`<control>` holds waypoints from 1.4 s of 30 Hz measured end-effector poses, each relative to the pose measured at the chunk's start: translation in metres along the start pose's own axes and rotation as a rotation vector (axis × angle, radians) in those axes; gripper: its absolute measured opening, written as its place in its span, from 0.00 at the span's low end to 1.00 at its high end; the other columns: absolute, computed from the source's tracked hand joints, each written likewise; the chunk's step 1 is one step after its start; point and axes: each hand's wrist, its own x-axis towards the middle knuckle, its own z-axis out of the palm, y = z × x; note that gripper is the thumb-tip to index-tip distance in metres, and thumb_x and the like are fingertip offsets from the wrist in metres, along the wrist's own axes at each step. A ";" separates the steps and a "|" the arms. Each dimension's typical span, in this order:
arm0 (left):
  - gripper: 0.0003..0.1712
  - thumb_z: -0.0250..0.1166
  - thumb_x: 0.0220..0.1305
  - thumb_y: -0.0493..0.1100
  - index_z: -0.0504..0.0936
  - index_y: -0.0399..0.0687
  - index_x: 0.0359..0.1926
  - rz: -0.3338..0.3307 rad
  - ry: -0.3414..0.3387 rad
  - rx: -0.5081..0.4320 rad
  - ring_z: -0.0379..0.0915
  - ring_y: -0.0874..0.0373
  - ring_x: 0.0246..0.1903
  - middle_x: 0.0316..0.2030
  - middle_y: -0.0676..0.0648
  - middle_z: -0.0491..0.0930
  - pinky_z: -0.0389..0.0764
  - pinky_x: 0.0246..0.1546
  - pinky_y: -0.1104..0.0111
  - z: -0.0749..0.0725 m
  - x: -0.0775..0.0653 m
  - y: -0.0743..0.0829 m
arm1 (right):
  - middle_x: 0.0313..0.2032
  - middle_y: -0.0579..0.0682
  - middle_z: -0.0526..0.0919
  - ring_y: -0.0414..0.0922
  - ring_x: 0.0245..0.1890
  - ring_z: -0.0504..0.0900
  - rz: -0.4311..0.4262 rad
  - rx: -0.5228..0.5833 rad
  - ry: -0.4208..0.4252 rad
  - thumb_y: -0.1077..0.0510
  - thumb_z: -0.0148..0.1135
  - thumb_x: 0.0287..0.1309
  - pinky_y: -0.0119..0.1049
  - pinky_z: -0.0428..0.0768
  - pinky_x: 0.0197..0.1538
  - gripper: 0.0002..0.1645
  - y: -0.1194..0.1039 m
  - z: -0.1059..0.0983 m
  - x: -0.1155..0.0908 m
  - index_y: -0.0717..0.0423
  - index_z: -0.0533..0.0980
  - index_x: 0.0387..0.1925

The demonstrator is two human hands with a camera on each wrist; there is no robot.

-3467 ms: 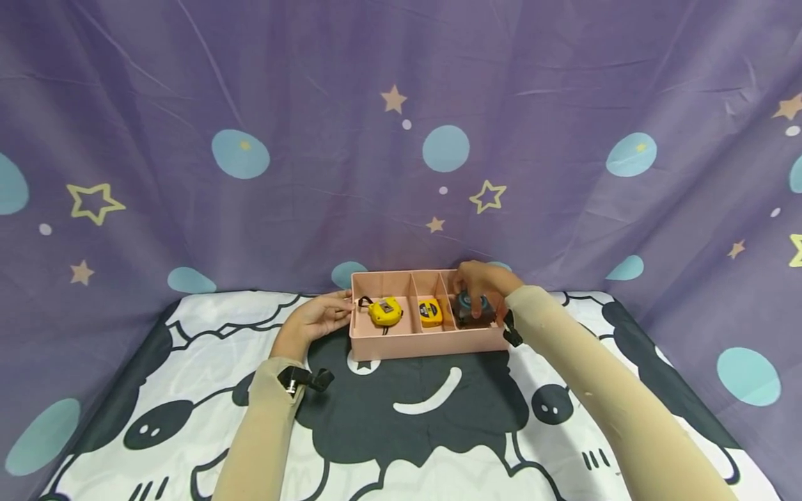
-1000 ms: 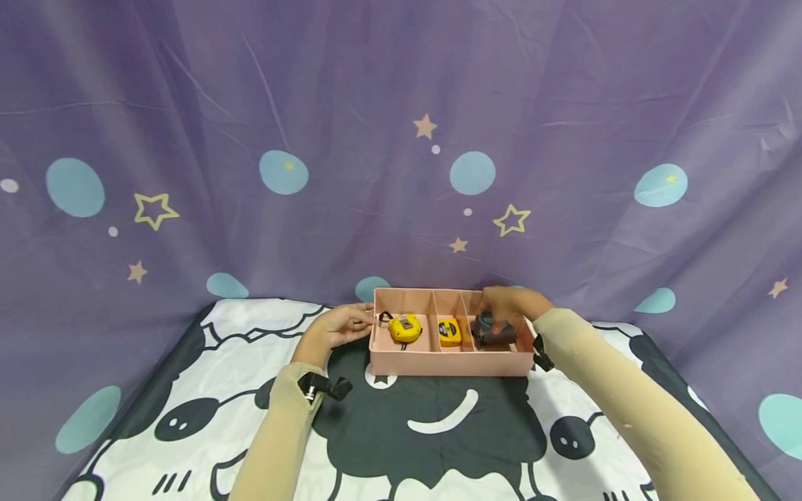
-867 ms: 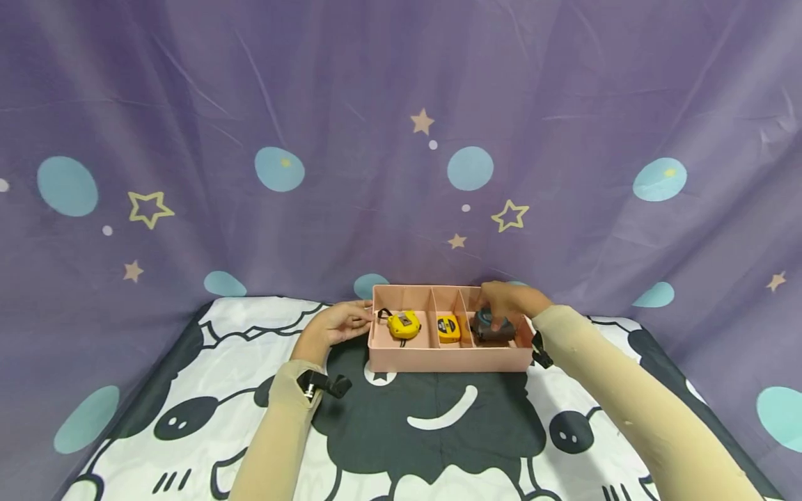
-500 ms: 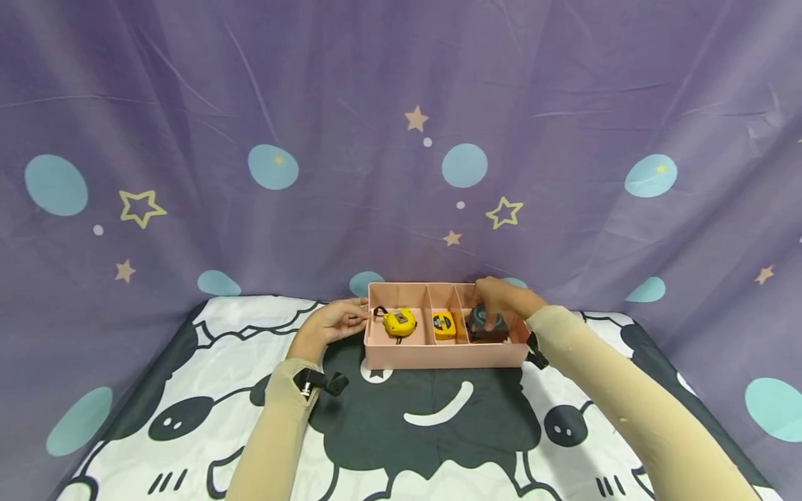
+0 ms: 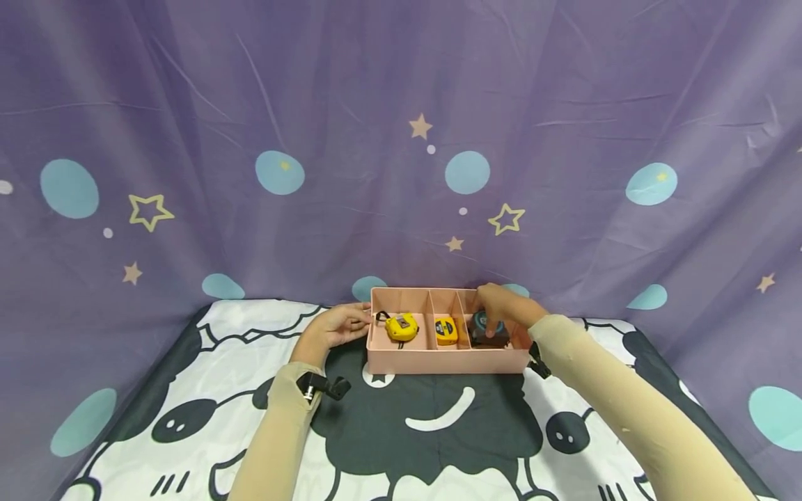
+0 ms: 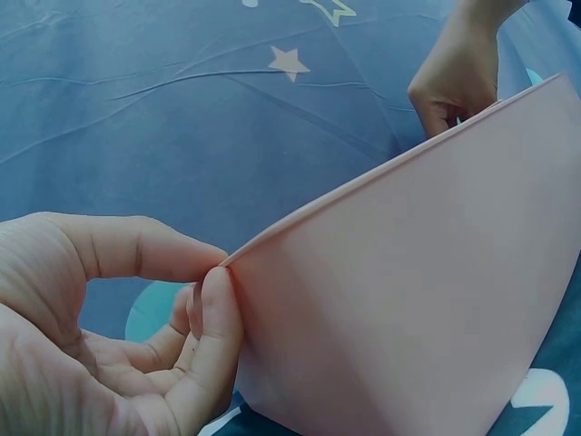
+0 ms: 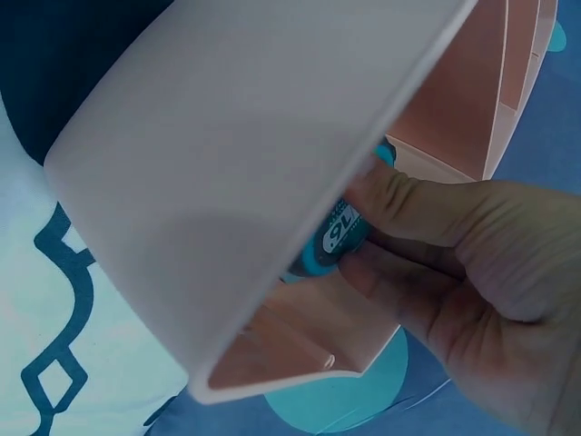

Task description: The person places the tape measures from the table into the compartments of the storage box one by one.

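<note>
A pink divided box [image 5: 447, 362] stands at the back of the printed cloth. In its large left compartment lies a yellow tape measure [image 5: 402, 327] with a black wrist strap. A smaller yellow tape measure [image 5: 446, 332] sits in the narrow middle compartment. My right hand [image 5: 509, 306] reaches into the right compartment and grips a dark tape measure [image 5: 488, 339]; its teal face [image 7: 338, 234] shows between thumb and fingers in the right wrist view. At the box's left end, my left hand [image 5: 332, 328] pinches the upright corner edge between thumb and index finger [image 6: 163, 250].
Thin dividers [image 5: 431, 313] split the box. Right behind it hangs a purple curtain [image 5: 351, 229] with stars and dots. The cloth [image 5: 432, 438], printed with black and white cartoon faces, covers the surface in front.
Over the last second, my right hand and the dark tape measure have shifted slightly left within the right compartment. My left hand keeps its pinch on the corner. The head view has moved a little.
</note>
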 end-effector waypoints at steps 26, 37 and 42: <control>0.37 0.54 0.68 0.25 0.54 0.35 0.75 0.005 0.006 0.037 0.77 0.63 0.30 0.35 0.50 0.80 0.82 0.34 0.77 0.002 0.001 0.005 | 0.40 0.55 0.89 0.42 0.32 0.76 -0.023 -0.081 -0.107 0.67 0.83 0.39 0.37 0.85 0.41 0.26 -0.005 -0.016 -0.002 0.63 0.85 0.45; 0.37 0.55 0.68 0.25 0.54 0.37 0.75 0.002 0.020 0.052 0.78 0.63 0.30 0.35 0.50 0.80 0.82 0.36 0.77 0.001 0.003 0.010 | 0.42 0.56 0.89 0.47 0.38 0.84 -0.044 -0.115 -0.059 0.68 0.81 0.38 0.41 0.86 0.47 0.27 -0.004 -0.022 0.006 0.62 0.85 0.46; 0.33 0.55 0.68 0.25 0.60 0.39 0.71 -0.012 0.049 0.051 0.77 0.63 0.30 0.37 0.49 0.79 0.82 0.36 0.77 -0.001 0.007 0.012 | 0.43 0.58 0.89 0.49 0.40 0.84 -0.057 -0.102 -0.053 0.68 0.79 0.40 0.42 0.86 0.48 0.26 -0.006 -0.022 0.007 0.64 0.85 0.47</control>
